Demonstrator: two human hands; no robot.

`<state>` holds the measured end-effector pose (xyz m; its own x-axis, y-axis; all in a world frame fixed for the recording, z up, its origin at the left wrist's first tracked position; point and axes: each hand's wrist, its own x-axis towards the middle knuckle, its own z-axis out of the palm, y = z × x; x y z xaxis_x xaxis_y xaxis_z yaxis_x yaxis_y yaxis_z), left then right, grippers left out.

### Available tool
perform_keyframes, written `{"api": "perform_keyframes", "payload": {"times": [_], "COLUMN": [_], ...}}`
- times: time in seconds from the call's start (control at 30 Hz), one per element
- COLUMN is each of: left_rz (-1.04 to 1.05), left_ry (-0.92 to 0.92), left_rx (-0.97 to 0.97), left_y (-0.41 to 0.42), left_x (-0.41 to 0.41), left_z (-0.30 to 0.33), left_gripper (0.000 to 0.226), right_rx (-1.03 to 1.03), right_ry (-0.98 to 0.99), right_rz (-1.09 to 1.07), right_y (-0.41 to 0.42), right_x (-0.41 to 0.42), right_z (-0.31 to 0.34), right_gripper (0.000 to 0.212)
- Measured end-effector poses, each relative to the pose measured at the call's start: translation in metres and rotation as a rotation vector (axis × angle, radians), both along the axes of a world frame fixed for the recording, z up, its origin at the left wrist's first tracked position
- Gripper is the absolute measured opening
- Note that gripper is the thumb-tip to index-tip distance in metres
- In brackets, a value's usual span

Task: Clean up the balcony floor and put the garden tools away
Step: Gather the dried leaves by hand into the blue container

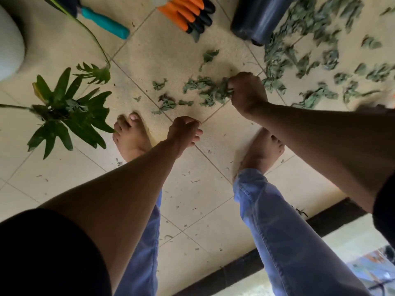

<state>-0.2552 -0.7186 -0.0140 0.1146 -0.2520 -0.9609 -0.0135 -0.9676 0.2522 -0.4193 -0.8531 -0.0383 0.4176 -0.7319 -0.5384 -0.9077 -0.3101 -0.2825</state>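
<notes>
Two bare feet (130,137) are planted on the tiled floor (64,174), with small leaf crumbs strewn between them. Just beyond, the left hand (184,131) is seen loosely curled, its grip holding nothing. At 1 o'clock, a clump of wilted leaves (213,90) is clutched in the right hand (245,92). More leaves are scattered toward 2 o'clock. At 9 o'clock a green plant (68,112) overhangs the floor. Farthest off, a teal-handled tool (104,22), orange-and-black tools (188,11) and a black bag roll (258,18) are laid at 12 o'clock.
</notes>
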Motion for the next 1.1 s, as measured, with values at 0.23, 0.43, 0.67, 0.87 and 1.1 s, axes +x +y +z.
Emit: {"api": "perform_keyframes", "payload": {"times": [0.23,0.43,0.67,0.87,1.1], "left_rz": [0.397,0.714,0.758,0.703,0.668], "left_ry": [0.341,0.578,0.496,0.369,0.281], "left_rx": [0.124,0.059,0.03,0.122,0.106], "left_y": [-0.02,-0.04,-0.04,-0.027,-0.026], "left_x": [-0.005,-0.012,-0.013,-0.004,0.015], "left_z": [0.021,0.039,0.035,0.027,0.013], "left_gripper": [0.048,0.048,0.048,0.036,0.021], "right_rx": [0.51,0.649,0.141,0.294,0.085], "right_ry": [-0.372,-0.532,-0.366,-0.258,-0.321], "right_rz": [-0.751,-0.767,-0.673,-0.492,-0.297], "right_y": [0.021,0.052,0.075,0.09,0.079], "right_x": [0.002,0.023,0.054,0.07,0.076], "right_z": [0.051,0.092,0.081,0.071,0.07], "right_gripper": [0.021,0.017,0.01,0.019,0.015]}}
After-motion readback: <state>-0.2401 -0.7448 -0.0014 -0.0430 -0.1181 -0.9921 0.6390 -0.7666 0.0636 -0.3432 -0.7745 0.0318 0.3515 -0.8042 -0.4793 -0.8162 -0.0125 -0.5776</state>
